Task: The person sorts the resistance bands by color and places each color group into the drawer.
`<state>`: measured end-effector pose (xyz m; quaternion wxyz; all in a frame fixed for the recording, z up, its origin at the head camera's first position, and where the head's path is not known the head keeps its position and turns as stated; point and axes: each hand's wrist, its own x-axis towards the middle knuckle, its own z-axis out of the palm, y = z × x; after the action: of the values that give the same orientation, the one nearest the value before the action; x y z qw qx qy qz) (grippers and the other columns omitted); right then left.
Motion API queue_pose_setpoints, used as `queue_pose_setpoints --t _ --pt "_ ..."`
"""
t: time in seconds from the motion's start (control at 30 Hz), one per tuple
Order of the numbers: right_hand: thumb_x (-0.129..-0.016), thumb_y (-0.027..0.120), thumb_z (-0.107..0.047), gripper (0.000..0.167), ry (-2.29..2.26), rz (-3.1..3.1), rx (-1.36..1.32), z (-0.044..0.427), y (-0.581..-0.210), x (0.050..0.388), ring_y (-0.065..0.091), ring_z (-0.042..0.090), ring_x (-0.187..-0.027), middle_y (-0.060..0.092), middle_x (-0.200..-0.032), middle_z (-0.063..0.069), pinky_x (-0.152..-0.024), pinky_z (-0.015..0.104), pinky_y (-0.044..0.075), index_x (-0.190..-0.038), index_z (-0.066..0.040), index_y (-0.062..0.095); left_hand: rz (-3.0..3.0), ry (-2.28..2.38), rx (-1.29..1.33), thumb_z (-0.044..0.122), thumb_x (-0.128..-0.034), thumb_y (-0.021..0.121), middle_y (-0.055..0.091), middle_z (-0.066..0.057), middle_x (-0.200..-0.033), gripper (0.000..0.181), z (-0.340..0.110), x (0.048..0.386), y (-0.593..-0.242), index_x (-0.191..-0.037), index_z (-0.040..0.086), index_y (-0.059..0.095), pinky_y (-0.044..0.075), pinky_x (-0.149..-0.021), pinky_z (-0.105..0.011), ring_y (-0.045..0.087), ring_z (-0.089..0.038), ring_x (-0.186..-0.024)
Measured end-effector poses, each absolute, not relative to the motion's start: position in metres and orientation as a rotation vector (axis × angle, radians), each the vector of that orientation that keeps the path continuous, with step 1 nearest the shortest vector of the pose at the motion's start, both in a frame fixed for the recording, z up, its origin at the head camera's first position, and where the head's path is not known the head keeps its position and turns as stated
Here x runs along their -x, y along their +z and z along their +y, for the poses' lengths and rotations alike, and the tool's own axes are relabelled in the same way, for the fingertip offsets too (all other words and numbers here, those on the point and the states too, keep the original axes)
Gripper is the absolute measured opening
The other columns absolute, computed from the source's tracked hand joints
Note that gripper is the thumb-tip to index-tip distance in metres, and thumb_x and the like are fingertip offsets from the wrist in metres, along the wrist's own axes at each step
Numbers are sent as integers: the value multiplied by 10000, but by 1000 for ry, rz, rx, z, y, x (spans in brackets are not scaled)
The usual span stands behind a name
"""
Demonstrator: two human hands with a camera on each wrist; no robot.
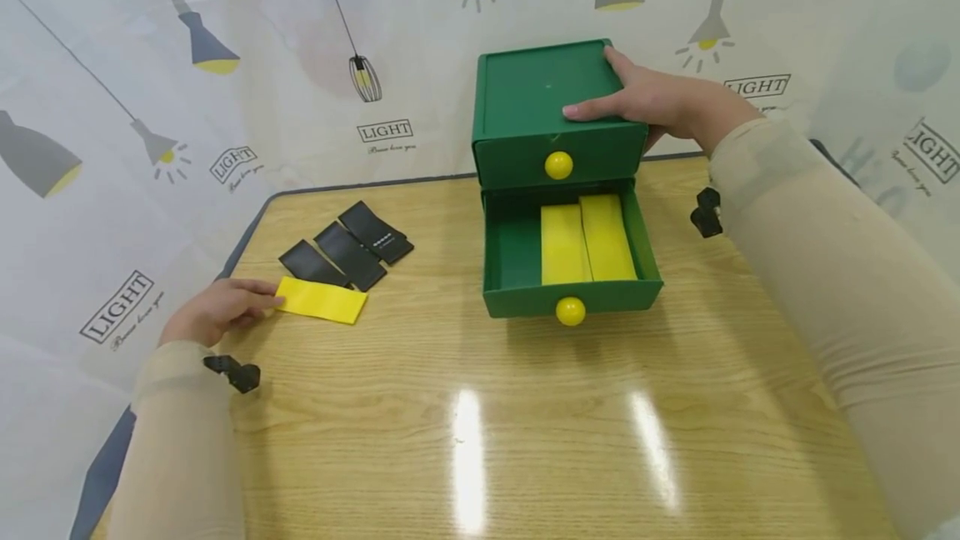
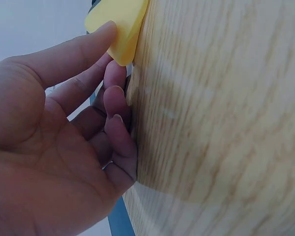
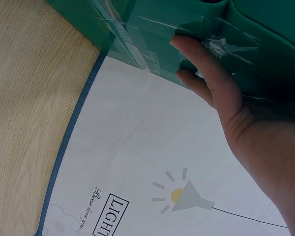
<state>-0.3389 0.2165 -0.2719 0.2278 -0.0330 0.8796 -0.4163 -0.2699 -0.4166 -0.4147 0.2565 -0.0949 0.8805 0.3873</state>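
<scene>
Left hand (image 1: 223, 307) pinches yellow strip (image 1: 321, 301), long axis pointing rightward from that hand; strip flat, plain, rectangular. Right hand (image 1: 651, 98) rests outspread on green cabinet (image 1: 528, 102).

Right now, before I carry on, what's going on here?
The person's left grip pinches one end of a yellow strip, near three black strips on the table. The right grip rests on top of the green drawer unit. The lower drawer is open with two yellow pieces inside; the upper drawer is closed.
</scene>
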Motion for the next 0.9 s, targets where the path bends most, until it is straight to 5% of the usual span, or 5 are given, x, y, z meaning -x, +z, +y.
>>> queue_pose_setpoints --t 0.9 --pt "-935 655 -700 1253 -1123 2444 87 216 -272 337 406 468 -1516 -281 -1768 52 -1180 643 448 -1540 -468 -417 2373 1101 312 406 -1044 689 583 101 -989 734 -414 265 -415 -1618 39 414 485 -815 -263 536 -102 -876"
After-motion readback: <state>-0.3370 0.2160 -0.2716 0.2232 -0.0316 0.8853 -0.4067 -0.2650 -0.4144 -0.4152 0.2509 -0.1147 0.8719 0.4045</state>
